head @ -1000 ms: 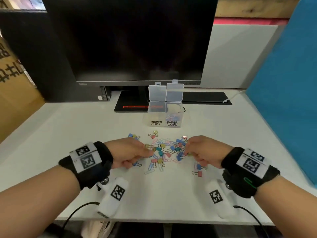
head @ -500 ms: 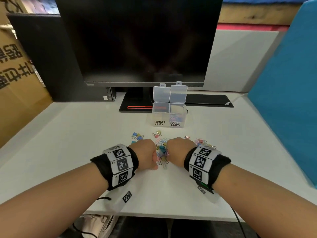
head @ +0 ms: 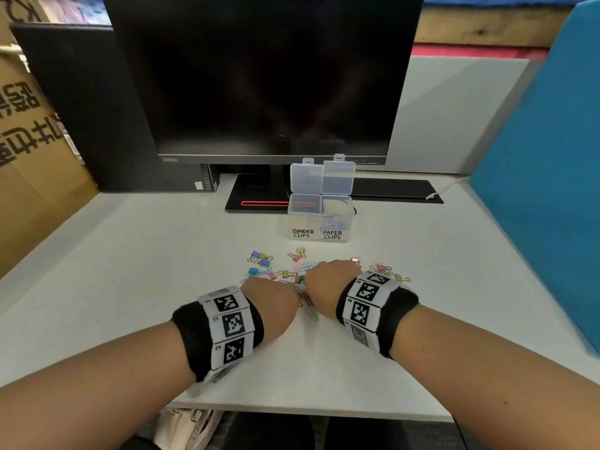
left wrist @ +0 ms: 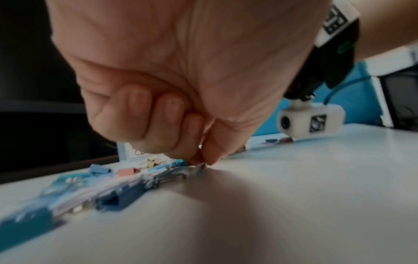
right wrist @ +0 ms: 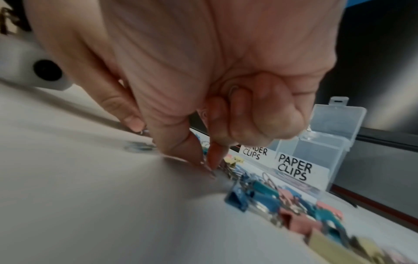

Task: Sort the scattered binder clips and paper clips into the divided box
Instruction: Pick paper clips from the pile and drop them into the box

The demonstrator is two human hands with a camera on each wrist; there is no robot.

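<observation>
Coloured binder clips and paper clips lie scattered on the white table in front of the clear divided box. The box is labelled BINDER CLIPS and PAPER CLIPS, its lids stand open, and a few paper clips lie in the right cell. Both hands sit side by side on the near edge of the pile. On my left hand the thumb and forefinger pinch a small clip at the table surface. My right hand has two fingertips pinched together on a thin wire clip, with the other fingers curled in. The head view hides both sets of fingertips.
A dark monitor on its stand rises just behind the box. A blue panel walls the right side and a cardboard box the left. A black slab lies at the back right.
A second ago my hands were apart at the pile's two sides. They have drawn together at its near middle. Since half a second ago they have hardly moved.
</observation>
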